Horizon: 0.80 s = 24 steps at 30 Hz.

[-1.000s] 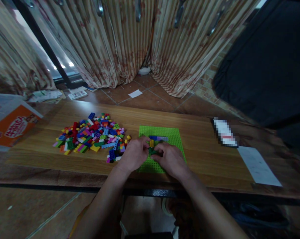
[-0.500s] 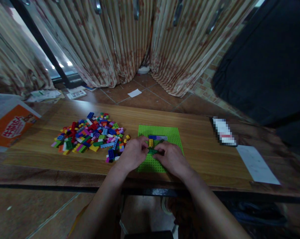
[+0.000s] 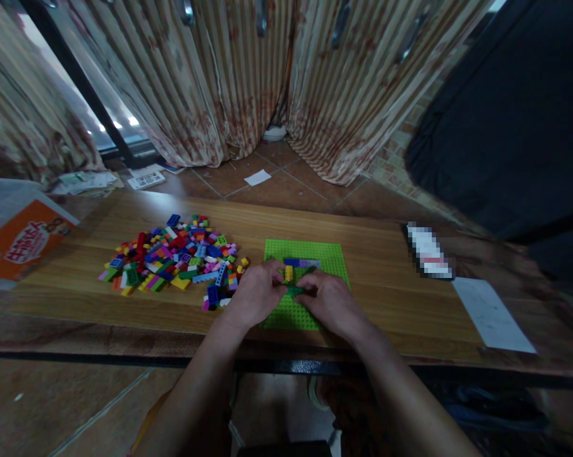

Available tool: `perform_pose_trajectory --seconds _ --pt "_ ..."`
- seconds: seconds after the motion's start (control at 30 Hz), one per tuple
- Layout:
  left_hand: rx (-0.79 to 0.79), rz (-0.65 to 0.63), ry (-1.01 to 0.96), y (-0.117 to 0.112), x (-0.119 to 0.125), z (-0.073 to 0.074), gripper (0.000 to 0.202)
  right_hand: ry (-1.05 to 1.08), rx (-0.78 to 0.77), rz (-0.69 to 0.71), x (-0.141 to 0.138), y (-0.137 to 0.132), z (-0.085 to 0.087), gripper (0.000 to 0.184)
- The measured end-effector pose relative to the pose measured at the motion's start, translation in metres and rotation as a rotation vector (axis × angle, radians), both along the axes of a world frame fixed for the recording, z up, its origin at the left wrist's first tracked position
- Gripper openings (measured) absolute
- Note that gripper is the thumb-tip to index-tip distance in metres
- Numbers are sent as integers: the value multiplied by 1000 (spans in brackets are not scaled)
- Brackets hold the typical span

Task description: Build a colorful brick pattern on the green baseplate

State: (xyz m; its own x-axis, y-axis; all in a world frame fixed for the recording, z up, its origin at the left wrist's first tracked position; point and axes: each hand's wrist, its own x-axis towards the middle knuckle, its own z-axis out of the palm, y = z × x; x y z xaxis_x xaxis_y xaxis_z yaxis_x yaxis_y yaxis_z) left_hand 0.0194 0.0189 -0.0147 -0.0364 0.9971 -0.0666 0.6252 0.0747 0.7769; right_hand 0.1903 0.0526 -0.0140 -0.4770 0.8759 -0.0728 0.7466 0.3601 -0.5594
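Observation:
A lime-green studded baseplate [image 3: 331, 254] lies on the wooden board in front of me. On it stand a dark blue brick [image 3: 292, 262], a lavender-grey brick [image 3: 311, 263] and a yellow brick [image 3: 289, 273]. Just below the yellow one is a dark green brick [image 3: 293, 291], pinched between my two hands. My left hand [image 3: 259, 289] is closed, its fingertips at the green brick's left end. From the other side my right hand [image 3: 328, 297] grips the right end with thumb and finger. Both hands partly cover the baseplate.
A heap of mixed toy bricks [image 3: 172, 254] spreads to the left, with a few strays [image 3: 213, 295] close to my left hand. Further left stands a clear plastic box [image 3: 19, 235]. A phone [image 3: 429, 252] and a white sheet [image 3: 493, 315] lie on the right.
Hardly anything differs. Both hands stay at the green brick over the baseplate, with only a slight shift of the fingers.

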Motion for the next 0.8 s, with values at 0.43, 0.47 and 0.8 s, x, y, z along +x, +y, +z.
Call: perform_pose_trajectory --seconds 0.43,0.47,0.8 --pt "157 124 -161 -2 -34 7 25 8 -23 13 3 0 -6 18" --pt "183 172 -179 -3 -45 8 24 10 -25 13 3 1 -7 19" --pt "177 582 34 -31 -131 22 17 101 -92 81 0 -3 -10 17"
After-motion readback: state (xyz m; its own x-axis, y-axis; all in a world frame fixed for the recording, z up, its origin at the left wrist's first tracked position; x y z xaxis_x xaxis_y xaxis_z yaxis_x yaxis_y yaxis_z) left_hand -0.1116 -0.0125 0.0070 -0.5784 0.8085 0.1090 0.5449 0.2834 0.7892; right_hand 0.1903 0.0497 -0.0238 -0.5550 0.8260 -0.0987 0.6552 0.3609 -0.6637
